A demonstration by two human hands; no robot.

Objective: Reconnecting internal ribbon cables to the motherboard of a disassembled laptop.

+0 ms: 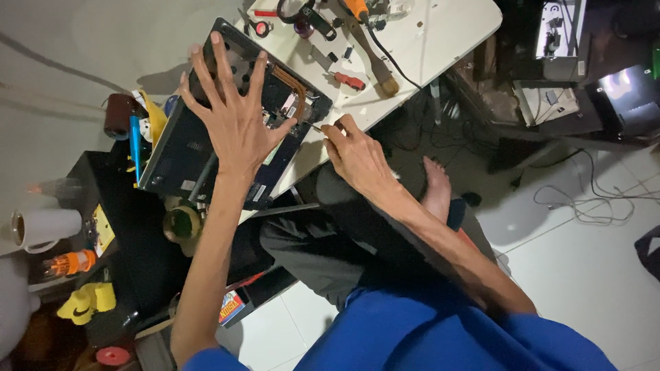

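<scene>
An opened black laptop base point(180, 144) with a copper heat pipe point(294, 81) lies bottom-up on the edge of a white table point(440, 34). My left hand point(234, 113) rests flat on it with fingers spread wide, holding nothing. My right hand point(357, 154) pinches a thin screwdriver point(317, 127), its tip pointing into the laptop's exposed corner near the heat pipe.
On the table lie a brush point(377, 67), a small red-handled tool point(349, 81), black cable and small parts. A dark stand at left carries tape rolls point(118, 115), a white paper roll point(45, 227) and yellow items point(86, 301). Cables trail on the white tiled floor point(584, 199).
</scene>
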